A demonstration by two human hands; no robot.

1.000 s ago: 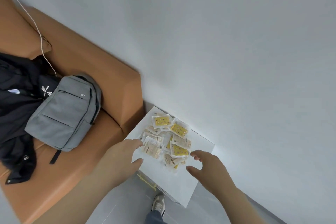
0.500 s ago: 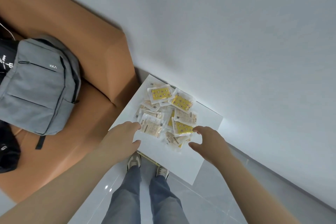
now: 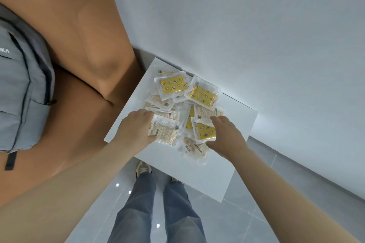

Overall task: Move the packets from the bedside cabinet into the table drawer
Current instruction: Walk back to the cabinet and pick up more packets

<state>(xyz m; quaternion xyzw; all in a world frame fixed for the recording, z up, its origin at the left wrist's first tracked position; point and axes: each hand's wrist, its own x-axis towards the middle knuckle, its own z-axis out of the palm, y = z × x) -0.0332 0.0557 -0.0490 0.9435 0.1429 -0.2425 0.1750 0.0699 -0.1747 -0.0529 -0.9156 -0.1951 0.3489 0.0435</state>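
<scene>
The packets point(image 3: 203, 94) crowd the far half of the cabinet top point(image 3: 227, 163), close to the wall point(image 3: 256, 35) behind, so I see no way in from the back. On my left a brown padded side point(image 3: 98, 55) rises just beside the top's edge. The near strip and right corner lie bare, and there my left hand point(image 3: 136, 130) and right hand point(image 3: 225, 134) reach in.

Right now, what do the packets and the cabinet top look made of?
Packets: thin clear plastic film, glossy; it crinkles, catches glare, and the yellow and beige contents show through. Cabinet top: smooth white board, near-matte; no grain or seams show, so likely laminate or paint, but the core cannot be told.
</scene>
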